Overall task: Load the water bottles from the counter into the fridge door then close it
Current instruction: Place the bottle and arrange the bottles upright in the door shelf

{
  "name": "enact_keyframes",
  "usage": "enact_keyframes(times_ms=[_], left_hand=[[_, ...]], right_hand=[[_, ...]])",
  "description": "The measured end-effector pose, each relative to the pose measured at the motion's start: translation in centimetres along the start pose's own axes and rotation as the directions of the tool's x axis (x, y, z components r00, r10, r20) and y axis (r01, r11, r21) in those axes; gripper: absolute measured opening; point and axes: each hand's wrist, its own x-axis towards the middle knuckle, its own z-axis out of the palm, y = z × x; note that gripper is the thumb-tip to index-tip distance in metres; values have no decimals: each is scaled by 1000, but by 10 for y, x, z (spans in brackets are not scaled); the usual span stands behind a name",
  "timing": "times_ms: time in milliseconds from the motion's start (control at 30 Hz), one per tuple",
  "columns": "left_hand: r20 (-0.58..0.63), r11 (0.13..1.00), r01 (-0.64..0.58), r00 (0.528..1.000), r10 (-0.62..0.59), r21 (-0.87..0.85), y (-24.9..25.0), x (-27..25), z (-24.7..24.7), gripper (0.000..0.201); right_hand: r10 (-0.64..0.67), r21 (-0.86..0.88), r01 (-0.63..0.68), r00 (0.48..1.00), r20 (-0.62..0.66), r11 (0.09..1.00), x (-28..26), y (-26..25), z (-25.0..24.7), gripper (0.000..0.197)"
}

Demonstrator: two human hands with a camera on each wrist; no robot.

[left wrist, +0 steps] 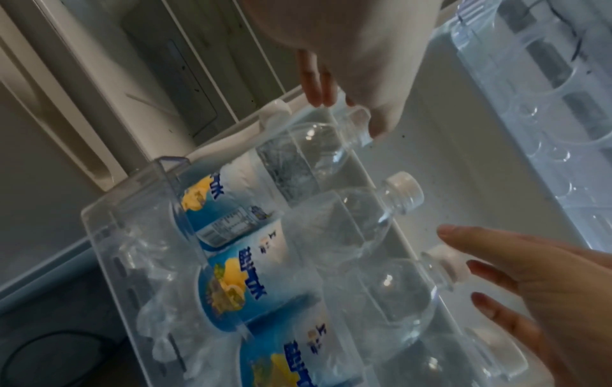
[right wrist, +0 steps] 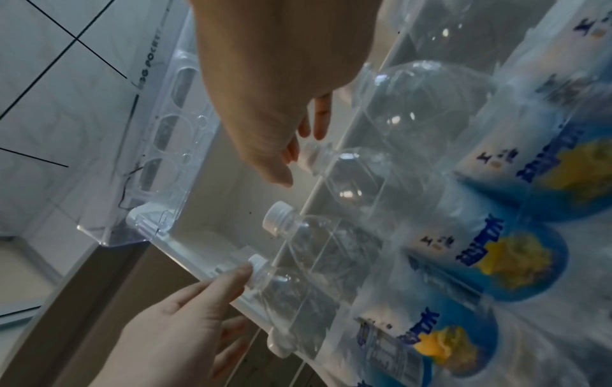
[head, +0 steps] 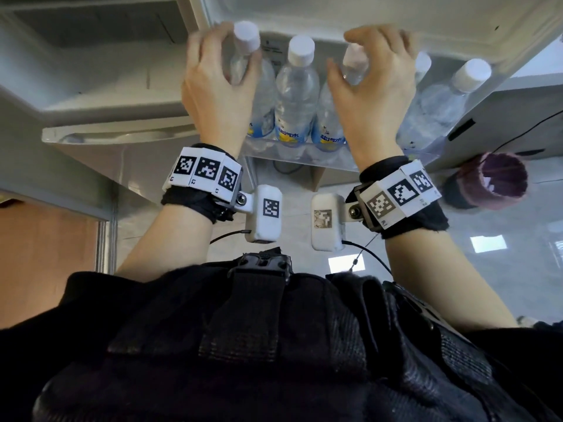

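Several clear water bottles with white caps and blue-yellow labels stand in a row in the clear fridge door bin (head: 304, 155). My left hand (head: 219, 74) holds the neck of the leftmost bottle (head: 245, 36) between thumb and fingers; the thumb (right wrist: 238, 275) lies just below the cap. My right hand (head: 371, 77) hovers over the third bottle (head: 355, 63) with fingers spread and loosely bent (left wrist: 529, 275), gripping nothing. Between the two hands the second bottle (head: 297, 86) stands free. Another bottle (head: 457, 92) stands at the bin's right end.
The fridge door is open, its white inner wall (head: 365, 13) behind the bottles. A clear egg tray (right wrist: 165, 131) hangs higher on the door. On the pale tiled floor at the right lie a purple fuzzy slipper (head: 493, 181) and a black cable (head: 518, 132).
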Motion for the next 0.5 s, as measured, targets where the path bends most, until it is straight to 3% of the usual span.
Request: enact_keyframes(times_ms=[67, 167, 267, 367, 500], left_hand=[[153, 1000, -4, 988, 1, 19, -9, 9, -2, 42], [375, 999, 12, 927, 8, -52, -23, 26, -4, 41], [504, 985, 70, 863, 18, -155, -33, 39, -2, 39], [561, 970, 97, 826, 47, -225, -36, 40, 5, 40], [465, 978, 47, 884, 53, -203, -34, 40, 8, 45]], right_hand=[[-35, 40, 33, 999, 38, 999, -1, -9, 10, 23], [1, 51, -5, 998, 70, 999, 1, -23, 23, 26], [81, 46, -86, 991, 103, 995, 2, -30, 34, 36], [114, 19, -117, 987, 117, 993, -2, -29, 42, 40], [143, 16, -147, 981, 131, 989, -1, -26, 48, 35]])
